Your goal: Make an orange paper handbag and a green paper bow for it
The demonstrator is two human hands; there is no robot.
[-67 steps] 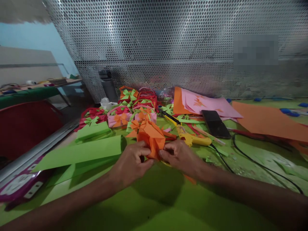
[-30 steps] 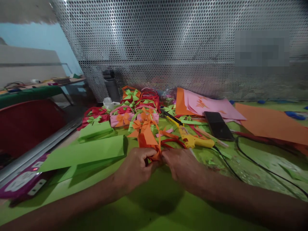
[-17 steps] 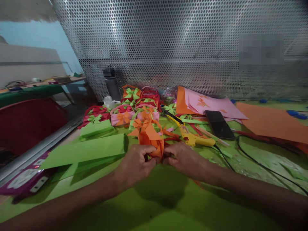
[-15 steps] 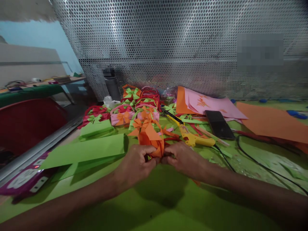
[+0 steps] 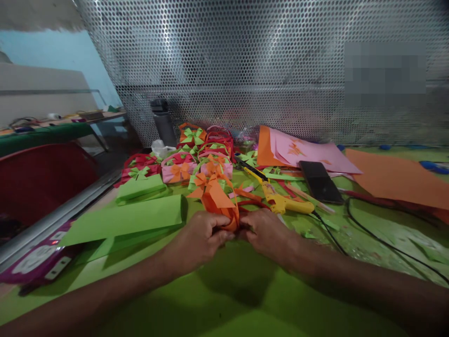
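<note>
Between my two hands is a folded piece of orange paper (image 5: pixel 229 221), bent into a curved band. My left hand (image 5: pixel 201 236) is closed, with thumb and fingers pinching its lower left side. At its right edge, the fingers of my right hand (image 5: pixel 268 234) are closed in a pinch too; the fingertips are partly hidden. Just beyond the hands lie cut orange paper pieces (image 5: pixel 214 191), one overlapping the held paper from my view. A yellow glue gun (image 5: pixel 287 204) rests to the right of the pieces, its cord trailing toward me.
Small paper baskets with bows (image 5: pixel 178 171) stand in a group at the back. Folded green paper (image 5: pixel 129 217) and a purple power strip (image 5: pixel 38 260) lie left. A phone (image 5: pixel 320 182), pink sheets (image 5: pixel 312 152) and an orange sheet (image 5: pixel 396 180) lie right. A dark bottle (image 5: pixel 164 126) stands behind.
The fingers of both hands have shifted slightly on the orange paper, and the right hand's fingertips have drawn a little to the right. The things around them have stayed put.
</note>
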